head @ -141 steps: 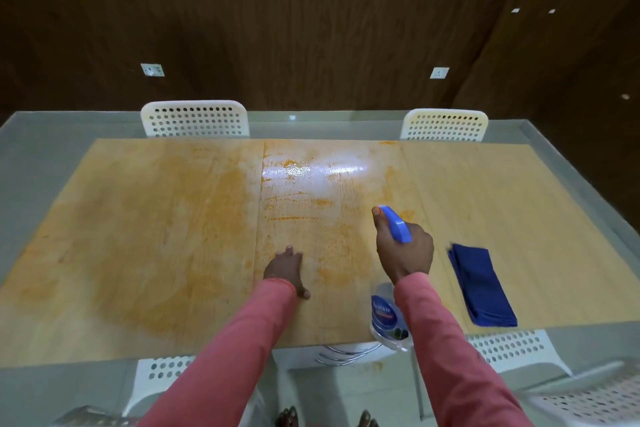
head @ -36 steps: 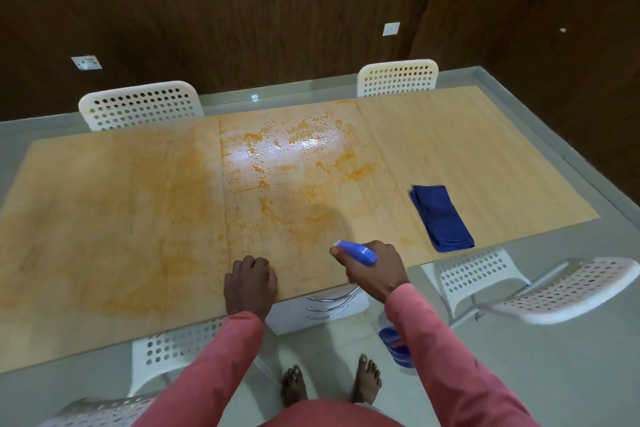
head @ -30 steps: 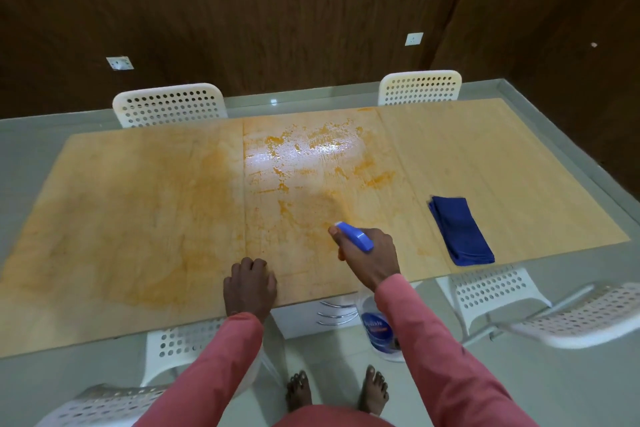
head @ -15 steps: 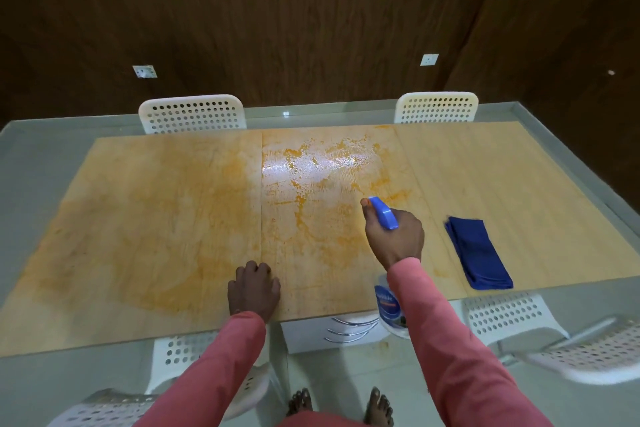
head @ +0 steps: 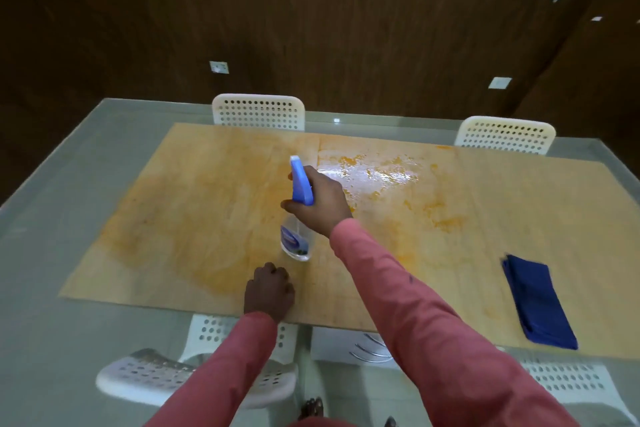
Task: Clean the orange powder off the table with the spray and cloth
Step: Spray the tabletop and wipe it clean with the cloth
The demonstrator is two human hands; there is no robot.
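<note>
The wooden table (head: 214,225) is smeared with orange powder (head: 242,204), with a wet glossy patch (head: 377,173) at its far middle. My right hand (head: 322,204) reaches out over the table's left-centre and is shut on a clear spray bottle (head: 296,236) with a blue trigger head (head: 300,182) pointing away and left. My left hand (head: 270,293) rests in a loose fist on the near edge of the table, holding nothing. A folded blue cloth (head: 538,302) lies flat at the near right of the table, apart from both hands.
White perforated chairs stand at the far side (head: 258,111) (head: 504,135) and at the near side (head: 194,378) (head: 568,381). Dark wood-panelled walls (head: 311,28) close the room behind. A grey-green tiled floor (head: 69,218) surrounds the table.
My right hand has swung the spray bottle left and further out over the table's left-centre. The view has shifted left. My left hand stays on the near edge; the cloth has not moved.
</note>
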